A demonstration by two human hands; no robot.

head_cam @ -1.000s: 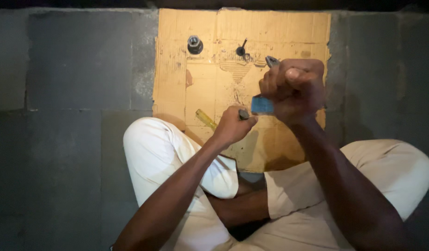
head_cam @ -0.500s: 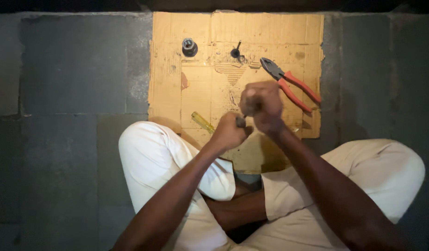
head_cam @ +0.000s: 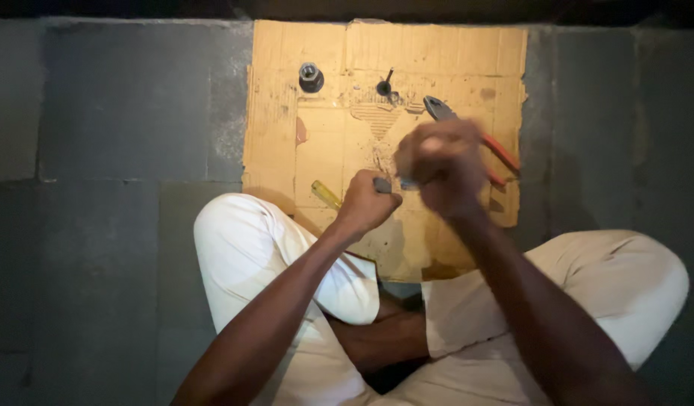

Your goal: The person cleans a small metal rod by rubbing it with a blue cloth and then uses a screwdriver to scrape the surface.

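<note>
Hands: left hand (head_cam: 368, 201) grips a small grey part (head_cam: 382, 184); right hand (head_cam: 445, 167), blurred, clenches a blue piece (head_cam: 409, 183) over torn cardboard (head_cam: 324, 143).

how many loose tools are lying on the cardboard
2: red-handled pliers at the right, partly behind the right hand, and a yellow handle beside the left hand. More may be hidden under the hands.

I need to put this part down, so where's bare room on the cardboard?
Free: the cardboard's left strip below the metal nut, and the top right corner above the pliers. Crowded: the middle, under the left hand and right hand.
</note>
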